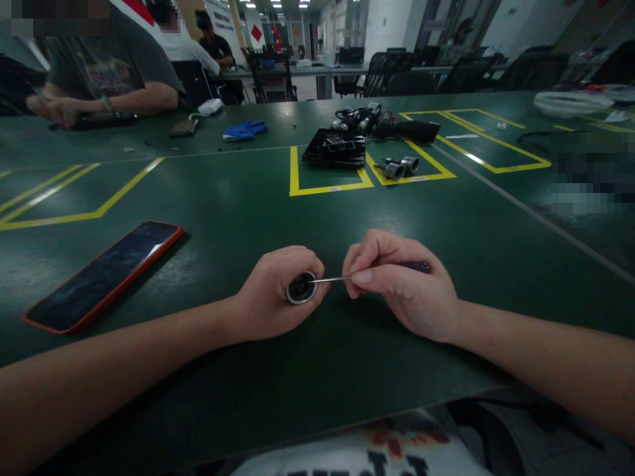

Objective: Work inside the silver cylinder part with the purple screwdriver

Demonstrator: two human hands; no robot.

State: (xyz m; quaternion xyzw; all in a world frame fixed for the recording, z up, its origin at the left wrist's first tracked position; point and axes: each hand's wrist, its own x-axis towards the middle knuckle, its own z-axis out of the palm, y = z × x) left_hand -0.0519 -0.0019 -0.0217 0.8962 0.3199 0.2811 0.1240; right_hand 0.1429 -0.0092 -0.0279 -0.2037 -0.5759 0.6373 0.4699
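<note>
My left hand (278,287) is wrapped round a small cylindrical part with a silver metal rim (301,289); its dark open end faces me and the rest is hidden in the fist. Pinched in my right hand (407,281) is a screwdriver (332,279) with a thin metal shaft and a dark purple handle. The shaft points left, and its tip is at the opening of the cylindrical part. Whether the tip touches anything inside I cannot tell. Both hands are just above the green table (307,383), close to its front edge.
An orange-cased phone (104,277) lies at the left. Farther back are a black plastic bag (336,149), metal connector-like parts (399,166), a dark pile of cylindrical parts (362,119) and blue gloves (245,130). Yellow tape (331,189) marks the table. A person (109,73) sits across at left.
</note>
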